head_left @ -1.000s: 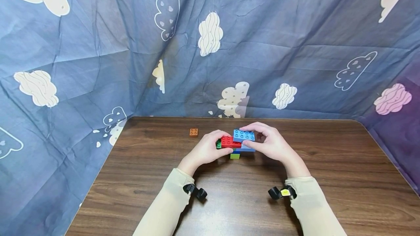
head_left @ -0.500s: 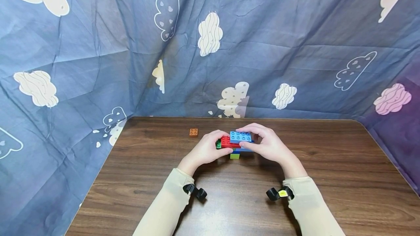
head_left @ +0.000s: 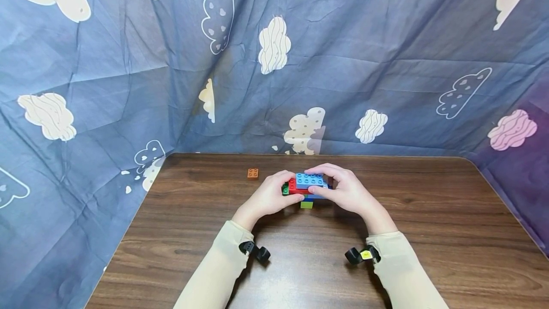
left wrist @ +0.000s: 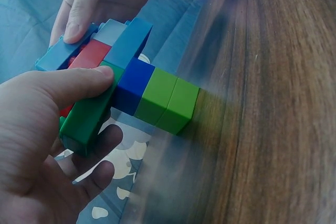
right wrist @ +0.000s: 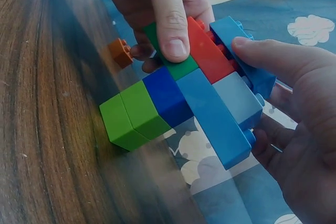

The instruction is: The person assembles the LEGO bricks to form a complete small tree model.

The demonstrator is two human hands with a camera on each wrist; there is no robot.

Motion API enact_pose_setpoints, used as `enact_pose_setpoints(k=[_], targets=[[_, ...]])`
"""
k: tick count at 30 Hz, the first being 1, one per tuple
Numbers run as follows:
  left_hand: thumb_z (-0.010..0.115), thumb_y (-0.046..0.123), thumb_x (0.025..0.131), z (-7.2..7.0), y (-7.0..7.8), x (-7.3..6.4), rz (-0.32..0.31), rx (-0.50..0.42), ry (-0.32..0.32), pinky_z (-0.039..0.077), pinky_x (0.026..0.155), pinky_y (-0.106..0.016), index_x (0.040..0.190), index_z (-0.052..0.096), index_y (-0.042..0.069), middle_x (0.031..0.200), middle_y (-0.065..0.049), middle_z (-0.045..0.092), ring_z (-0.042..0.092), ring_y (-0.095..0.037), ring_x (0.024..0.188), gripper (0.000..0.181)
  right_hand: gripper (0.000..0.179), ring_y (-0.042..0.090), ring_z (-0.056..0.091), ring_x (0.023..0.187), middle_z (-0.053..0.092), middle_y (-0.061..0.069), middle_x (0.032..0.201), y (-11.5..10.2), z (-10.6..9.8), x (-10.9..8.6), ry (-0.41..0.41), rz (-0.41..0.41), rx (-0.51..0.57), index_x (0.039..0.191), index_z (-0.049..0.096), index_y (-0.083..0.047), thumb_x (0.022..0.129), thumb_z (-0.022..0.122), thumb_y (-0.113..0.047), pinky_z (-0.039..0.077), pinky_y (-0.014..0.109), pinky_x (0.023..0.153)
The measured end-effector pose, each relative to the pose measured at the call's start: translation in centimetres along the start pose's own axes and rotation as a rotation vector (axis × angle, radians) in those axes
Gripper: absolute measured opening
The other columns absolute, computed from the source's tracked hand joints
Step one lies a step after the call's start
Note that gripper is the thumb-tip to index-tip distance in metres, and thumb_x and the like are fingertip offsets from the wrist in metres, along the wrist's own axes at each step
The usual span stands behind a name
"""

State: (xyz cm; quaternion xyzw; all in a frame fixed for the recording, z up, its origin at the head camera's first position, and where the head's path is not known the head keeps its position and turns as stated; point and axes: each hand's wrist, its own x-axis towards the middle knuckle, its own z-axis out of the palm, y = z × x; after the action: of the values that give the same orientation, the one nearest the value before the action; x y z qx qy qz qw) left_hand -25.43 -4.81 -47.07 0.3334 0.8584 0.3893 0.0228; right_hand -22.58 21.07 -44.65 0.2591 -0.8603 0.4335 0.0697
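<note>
My right hand (head_left: 349, 190) pinches a blue eight-stud toy building brick (head_left: 309, 181) between thumb and fingers. That brick lies over a red brick (right wrist: 207, 51), whose studs show in the gap between them in the right wrist view. My left hand (head_left: 272, 195) grips the built stack, its thumb pressing a green brick (left wrist: 86, 119). Beside the green brick is a long light blue one (right wrist: 218, 121), and a pale blue brick (right wrist: 239, 98) adjoins the red. Below them, a dark blue brick (right wrist: 167, 94) joins two lime green bricks (right wrist: 144, 111) that form the foot of the stack.
A small orange four-stud brick (head_left: 253, 173) lies on the wooden table (head_left: 206, 204), behind and left of the stack. A dark blue cloth (head_left: 240, 89) with cloud prints hangs behind the table. Black wrist cameras (head_left: 262, 254) sit near both cuffs.
My right hand has carried the blue brick leftward and slightly down over the red brick, covering more of it. My left hand and the stack have stayed in place.
</note>
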Motion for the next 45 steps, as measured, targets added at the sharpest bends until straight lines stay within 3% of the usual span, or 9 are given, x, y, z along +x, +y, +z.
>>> enact_pose_setpoints(k=[5,13,36,45], targets=[[0.083,0.031,0.1,0.0,0.07,-0.03,0.002,0.004,0.0,0.057,0.094,-0.032,0.133,0.07,0.01,0.124,-0.002,0.071,0.066,-0.015,0.105,0.042,0.04,0.018,0.06,0.091,0.074,-0.003,0.125,-0.12,0.12,0.0,0.007,-0.011,0.004,0.133,0.078,-0.024,0.094,0.089,-0.023,0.052,0.043,0.073],[0.083,0.031,0.1,0.04,0.05,0.0,0.012,0.006,-0.002,0.057,0.095,-0.03,0.131,0.071,0.011,0.122,0.0,0.07,0.066,-0.013,0.104,0.039,0.04,0.017,0.065,0.105,0.074,-0.006,0.13,-0.36,0.24,0.12,-0.01,-0.02,0.014,0.133,0.078,-0.025,0.095,0.089,-0.024,0.055,0.034,0.085],[0.083,0.03,0.1,0.04,-0.05,0.01,0.019,0.001,-0.002,0.057,0.096,-0.032,0.133,0.07,0.01,0.122,0.0,0.071,0.066,-0.014,0.106,0.041,0.041,0.02,0.059,0.09,0.075,-0.003,0.119,-0.43,-0.15,-0.04,-0.011,0.025,-0.027,0.134,0.078,-0.024,0.095,0.089,-0.025,0.052,0.042,0.074],[0.083,0.031,0.1,0.08,-0.07,-0.01,0.021,0.012,0.005,0.057,0.097,-0.035,0.132,0.07,0.009,0.124,-0.003,0.071,0.067,-0.017,0.107,0.041,0.04,0.017,0.06,0.089,0.075,-0.003,0.116,-0.61,-0.08,0.08,-0.003,-0.022,-0.025,0.132,0.079,-0.02,0.093,0.091,-0.02,0.051,0.035,0.074]])
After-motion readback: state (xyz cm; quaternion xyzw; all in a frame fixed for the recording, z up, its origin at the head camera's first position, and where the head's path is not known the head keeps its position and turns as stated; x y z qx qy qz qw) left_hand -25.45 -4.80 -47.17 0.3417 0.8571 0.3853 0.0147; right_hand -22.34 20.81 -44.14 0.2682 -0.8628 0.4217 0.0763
